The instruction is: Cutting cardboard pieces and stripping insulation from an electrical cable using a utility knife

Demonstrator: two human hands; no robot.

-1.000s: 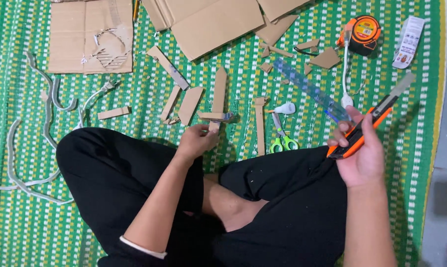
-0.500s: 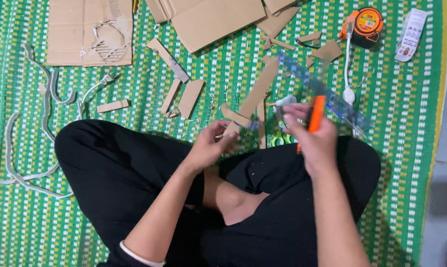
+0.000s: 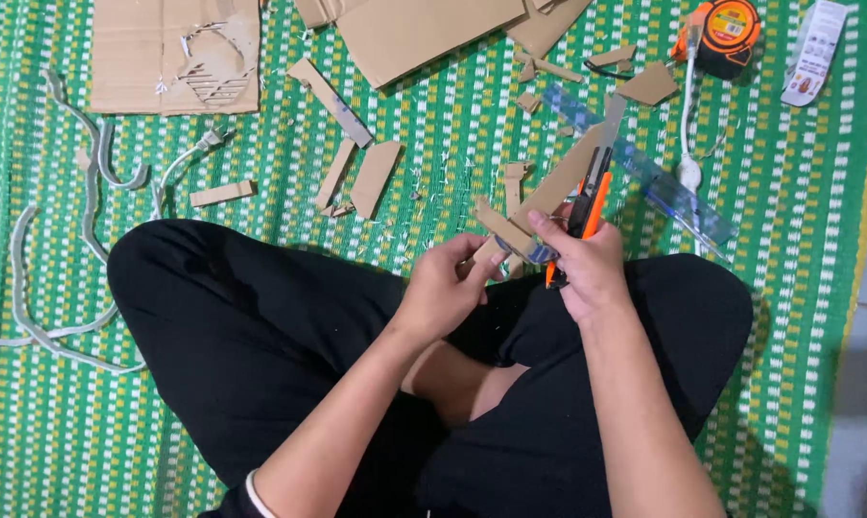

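The left hand point(image 3: 443, 288) pinches the near end of a long flat strip of brown corrugated cardboard point(image 3: 548, 197), which slants up and away between both hands, seemingly to steady it; the right hand point(image 3: 587, 269) grips an orange and black utility knife point(image 3: 587, 206) laid along that strip while its fingertips also press the cardboard. Beyond the right hand lie a clear blue plastic ruler point(image 3: 673, 187) and an orange tape measure point(image 3: 731, 29), and beyond the left hand rough-edged cardboard offcuts point(image 3: 371, 177) dot the woven green and white mat point(image 3: 807, 240)
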